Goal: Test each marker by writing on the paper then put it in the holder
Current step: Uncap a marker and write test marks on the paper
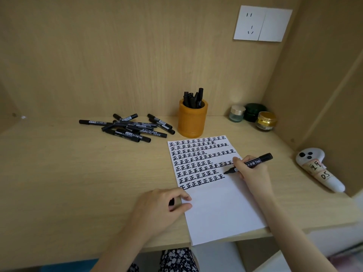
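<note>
My right hand (249, 171) grips an uncapped marker (255, 160), tip at the paper (220, 211); my left hand (157, 209) curls round a small black cap (171, 201) at the paper's left edge.

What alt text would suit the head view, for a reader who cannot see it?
The right hand holds an uncapped black marker over white paper with rows of characters; the left hand steadies the paper, holding a black cap. Behind, loose markers lie left of an orange holder.
</note>
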### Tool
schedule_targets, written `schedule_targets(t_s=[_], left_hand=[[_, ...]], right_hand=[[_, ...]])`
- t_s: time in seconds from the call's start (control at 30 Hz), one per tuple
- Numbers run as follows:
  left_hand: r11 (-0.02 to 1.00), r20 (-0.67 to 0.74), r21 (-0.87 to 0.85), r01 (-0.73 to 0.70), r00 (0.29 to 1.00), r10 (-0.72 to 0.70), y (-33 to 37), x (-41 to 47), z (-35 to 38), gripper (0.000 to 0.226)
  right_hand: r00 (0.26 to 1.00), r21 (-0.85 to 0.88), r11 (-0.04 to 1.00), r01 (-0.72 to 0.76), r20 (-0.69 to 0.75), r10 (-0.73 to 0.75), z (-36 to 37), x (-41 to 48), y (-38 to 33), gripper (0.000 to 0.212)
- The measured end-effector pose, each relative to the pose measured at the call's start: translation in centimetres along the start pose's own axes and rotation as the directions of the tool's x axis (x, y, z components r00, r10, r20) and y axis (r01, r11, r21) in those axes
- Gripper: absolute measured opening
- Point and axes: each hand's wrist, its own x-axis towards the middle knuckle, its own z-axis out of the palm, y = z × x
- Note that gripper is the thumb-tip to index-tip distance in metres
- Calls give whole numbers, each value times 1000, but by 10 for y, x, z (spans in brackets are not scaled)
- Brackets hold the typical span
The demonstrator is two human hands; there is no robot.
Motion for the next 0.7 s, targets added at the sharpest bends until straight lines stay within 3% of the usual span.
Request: schedule_targets(t_s=[0.7], left_hand=[[1000,7,10,21,1000,-21,2,1,-1,21]], right_hand=[[999,-16,1000,5,-41,-6,-1,0,1,31]])
